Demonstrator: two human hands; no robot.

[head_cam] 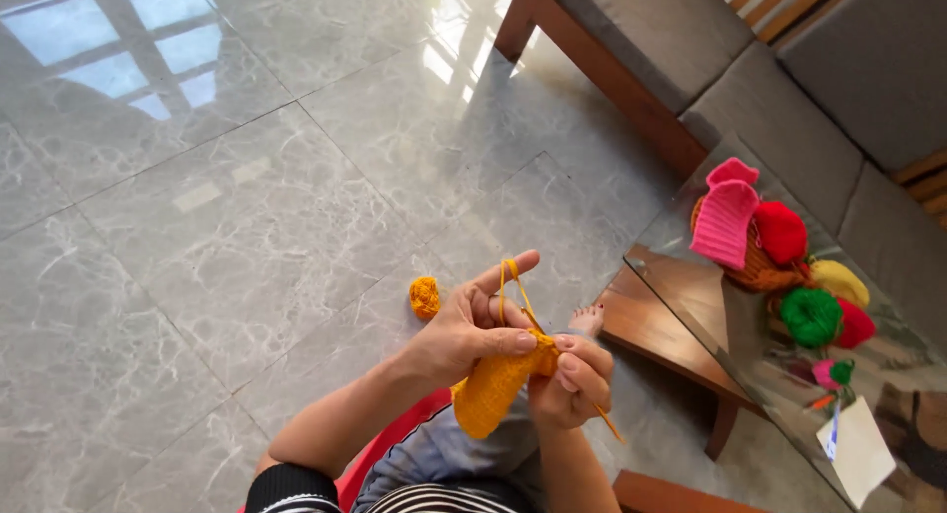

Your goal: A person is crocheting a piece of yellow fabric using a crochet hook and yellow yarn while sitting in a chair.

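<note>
My left hand point(472, 321) pinches the top of an orange crocheted piece point(490, 390), with orange yarn looped over its raised forefinger. My right hand point(575, 380) grips the same piece from the right and holds a thin crochet hook point(609, 423) that sticks out down and to the right. The piece hangs between both hands above my lap. A small orange yarn ball point(425, 297) lies on the floor just left of my left hand.
A glass-topped wooden table point(691, 326) stands at the right, carrying a basket point(758, 266) with pink knitting and red, yellow and green yarn balls, plus a white paper point(860, 452). A grey-cushioned wooden sofa point(641, 39) sits behind. Glossy grey marble floor point(247, 207) spreads left.
</note>
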